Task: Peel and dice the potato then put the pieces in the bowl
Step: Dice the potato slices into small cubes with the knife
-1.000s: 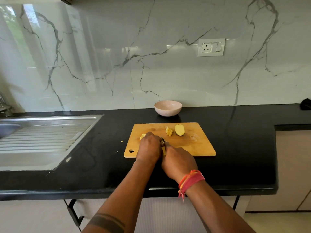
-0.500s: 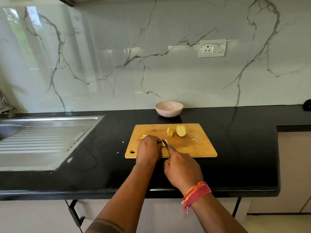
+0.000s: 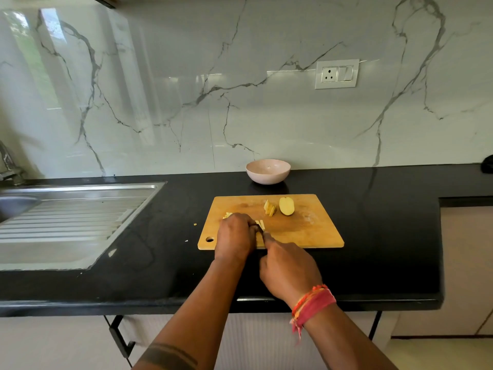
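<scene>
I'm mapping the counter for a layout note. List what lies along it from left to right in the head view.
Tap → steel sink → small potato scraps on the black counter → wooden cutting board → dark object at the far right edge.

One wooden cutting board (image 3: 306, 231), one pink bowl (image 3: 267, 171), one potato half (image 3: 286, 206), one small stack of slices (image 3: 269, 208), two hands, one sink (image 3: 66, 222).

A pale yellow peeled potato half (image 3: 286, 206) lies cut face up at the far side of the wooden cutting board (image 3: 314, 228), just beside leaning yellow potato slices (image 3: 269, 208). Cut yellow potato strips (image 3: 260, 224) lie nearer the board's front. The pink round bowl (image 3: 267, 171) sits behind the board.
</scene>
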